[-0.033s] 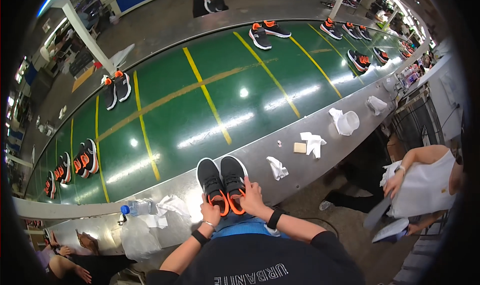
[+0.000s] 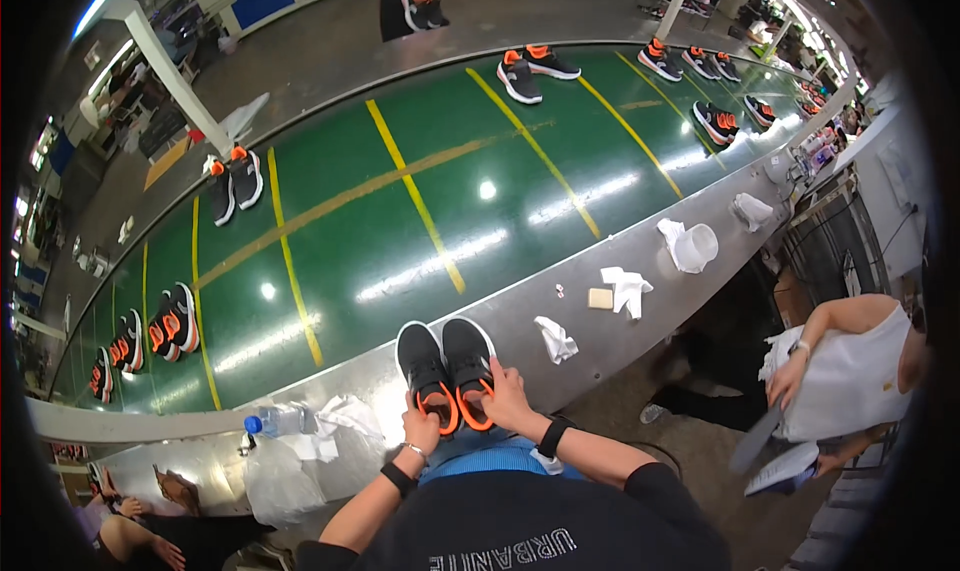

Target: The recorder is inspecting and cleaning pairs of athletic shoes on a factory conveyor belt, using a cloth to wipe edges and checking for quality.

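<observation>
A pair of black sneakers with orange collars and white soles sits side by side at the near edge of the steel ledge, toes toward the belt. My left hand (image 2: 421, 426) is closed around the heel end of the left sneaker (image 2: 420, 354). Fingers of my right hand (image 2: 508, 401) wrap the outer side and collar of the right sneaker (image 2: 467, 349). Both heels are close to my body, and the openings face up. My hands partly hide the collars.
Beyond the ledge (image 2: 520, 316) runs a green belt (image 2: 340, 231) with yellow stripes, carrying several similar sneakers. A bottle (image 2: 280, 420), plastic bag (image 2: 285, 486), crumpled paper (image 2: 555, 339), a beige block (image 2: 600, 299) and a white cup (image 2: 695, 246) lie along it. At right, a person (image 2: 845, 371) handles grey shoes.
My hands and the two sneakers hold nearly the same position. Across the belt, the dark shoes in another person's hand have turned and shifted slightly.
</observation>
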Action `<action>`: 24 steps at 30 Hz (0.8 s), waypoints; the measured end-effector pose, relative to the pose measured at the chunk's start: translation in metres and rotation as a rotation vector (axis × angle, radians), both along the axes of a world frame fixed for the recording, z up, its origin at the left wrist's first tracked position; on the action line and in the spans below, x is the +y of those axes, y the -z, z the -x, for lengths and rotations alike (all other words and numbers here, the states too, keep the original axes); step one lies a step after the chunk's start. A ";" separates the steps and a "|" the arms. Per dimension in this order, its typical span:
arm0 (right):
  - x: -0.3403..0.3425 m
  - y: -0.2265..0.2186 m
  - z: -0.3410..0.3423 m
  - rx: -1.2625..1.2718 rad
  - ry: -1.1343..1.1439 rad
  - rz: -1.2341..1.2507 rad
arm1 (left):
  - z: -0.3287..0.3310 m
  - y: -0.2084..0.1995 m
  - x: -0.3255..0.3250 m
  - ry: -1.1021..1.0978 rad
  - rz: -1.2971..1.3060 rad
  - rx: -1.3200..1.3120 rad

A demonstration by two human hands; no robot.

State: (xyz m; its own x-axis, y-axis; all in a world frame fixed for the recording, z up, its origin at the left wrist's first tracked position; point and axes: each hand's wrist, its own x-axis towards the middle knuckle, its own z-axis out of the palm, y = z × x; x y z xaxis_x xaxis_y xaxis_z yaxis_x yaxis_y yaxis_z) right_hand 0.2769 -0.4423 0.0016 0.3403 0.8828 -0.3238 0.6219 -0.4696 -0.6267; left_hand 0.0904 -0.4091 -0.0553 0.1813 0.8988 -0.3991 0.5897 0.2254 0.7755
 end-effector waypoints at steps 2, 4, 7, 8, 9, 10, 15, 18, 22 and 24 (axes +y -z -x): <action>0.001 0.010 -0.007 0.157 -0.012 0.037 | 0.006 0.013 0.006 0.018 0.040 -0.070; 0.006 0.009 -0.008 0.212 0.007 -0.001 | 0.002 0.012 0.016 0.019 -0.002 -0.092; -0.006 -0.027 -0.005 -0.045 -0.147 -0.461 | 0.012 0.024 0.015 0.056 0.041 -0.211; -0.008 -0.029 -0.004 -0.053 -0.143 -0.466 | 0.017 0.028 0.014 0.062 0.035 -0.217; -0.016 -0.030 -0.003 -0.073 -0.367 -0.318 | 0.016 0.027 0.014 0.097 0.026 -0.252; -0.023 -0.028 -0.001 -0.091 -0.582 -0.158 | 0.014 0.022 0.015 0.136 0.019 -0.288; -0.001 -0.021 0.029 -0.318 -0.800 -0.159 | 0.023 0.001 0.018 0.135 0.140 -0.285; 0.024 -0.048 0.010 -0.284 -0.819 -0.049 | 0.026 -0.026 0.025 0.043 0.295 -0.251; 0.063 -0.096 -0.071 -0.084 -0.726 -0.079 | 0.026 -0.072 0.037 -0.138 0.331 -0.287; 0.090 -0.117 -0.122 -0.039 -0.648 -0.054 | 0.033 -0.061 0.039 -0.188 0.309 -0.298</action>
State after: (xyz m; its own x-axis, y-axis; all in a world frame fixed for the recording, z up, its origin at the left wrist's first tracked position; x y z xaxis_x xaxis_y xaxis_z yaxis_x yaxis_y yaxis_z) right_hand 0.3994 -0.3520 0.1190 -0.2555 0.9280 -0.2712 0.7914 0.0396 -0.6101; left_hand 0.0570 -0.3705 0.0059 0.1742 0.7743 -0.6084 0.2787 0.5538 0.7846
